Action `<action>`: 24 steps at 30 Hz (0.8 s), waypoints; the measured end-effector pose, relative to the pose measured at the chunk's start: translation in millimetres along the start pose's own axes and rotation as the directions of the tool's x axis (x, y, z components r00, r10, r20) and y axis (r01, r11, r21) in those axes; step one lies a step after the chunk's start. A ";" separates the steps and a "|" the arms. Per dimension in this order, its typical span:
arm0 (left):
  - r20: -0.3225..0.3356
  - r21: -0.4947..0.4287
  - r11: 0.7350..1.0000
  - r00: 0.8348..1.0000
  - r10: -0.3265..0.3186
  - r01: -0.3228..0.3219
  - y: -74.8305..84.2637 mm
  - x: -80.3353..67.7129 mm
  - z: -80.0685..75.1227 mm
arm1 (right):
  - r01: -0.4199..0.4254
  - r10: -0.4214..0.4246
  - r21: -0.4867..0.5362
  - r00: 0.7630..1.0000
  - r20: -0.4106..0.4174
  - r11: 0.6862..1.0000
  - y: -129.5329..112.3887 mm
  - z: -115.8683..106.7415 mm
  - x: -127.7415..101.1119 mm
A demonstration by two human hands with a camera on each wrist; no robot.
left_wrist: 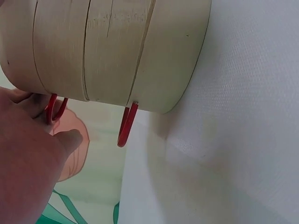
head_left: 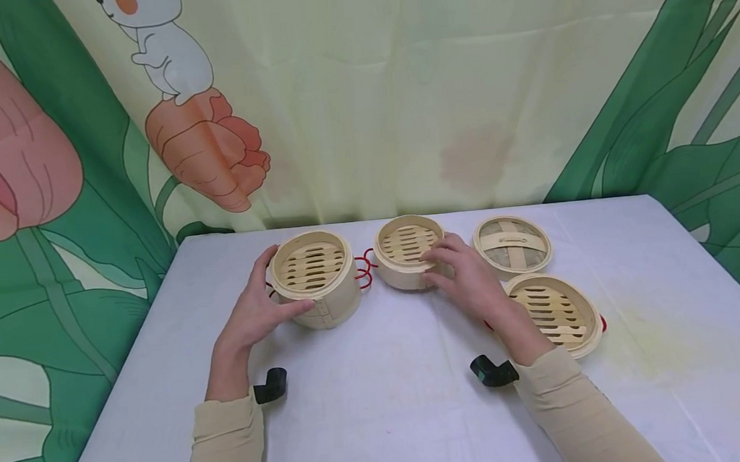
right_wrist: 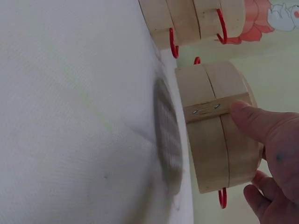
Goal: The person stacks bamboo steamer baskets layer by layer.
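Observation:
My left hand (head_left: 252,309) holds the side of a stack of bamboo steamer baskets (head_left: 330,310), its thumb on the front and its fingers round the left side. Seams between the tiers and red loop handles (left_wrist: 127,125) show in the left wrist view. To the right, my right hand (head_left: 468,281) grips a smaller-looking bamboo steamer basket (head_left: 402,278) with a slatted inside. In the right wrist view, the thumb presses on this basket's (right_wrist: 205,149) stapled seam, fingers at the far side, and a shadow lies on the cloth below it.
A bamboo steamer lid (head_left: 513,243) with crossed strips lies behind my right forearm. Nearer, another slatted steamer basket (head_left: 588,319) with red handles is partly covered by that forearm. White cloth (head_left: 385,418) covers the table, and a printed curtain (head_left: 400,112) hangs behind.

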State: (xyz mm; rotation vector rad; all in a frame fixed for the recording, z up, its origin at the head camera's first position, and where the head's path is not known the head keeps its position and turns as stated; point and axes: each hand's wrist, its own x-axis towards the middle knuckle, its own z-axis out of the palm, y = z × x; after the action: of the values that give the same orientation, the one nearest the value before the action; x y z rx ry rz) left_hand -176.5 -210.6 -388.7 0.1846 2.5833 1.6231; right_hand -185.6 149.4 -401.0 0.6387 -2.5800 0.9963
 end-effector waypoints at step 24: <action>-0.001 -0.010 1.000 1.000 0.006 -0.006 -2.0 0.0 0.7 | 0.163 -0.144 0.057 0.958 -0.247 0.985 -53.9 -13.8 30.5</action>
State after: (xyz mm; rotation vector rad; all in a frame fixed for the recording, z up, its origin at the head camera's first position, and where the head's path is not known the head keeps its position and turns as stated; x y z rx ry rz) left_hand -176.5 -210.8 -390.8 0.1904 2.5771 1.6387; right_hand -183.0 114.4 -348.1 0.6800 -2.2538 1.0555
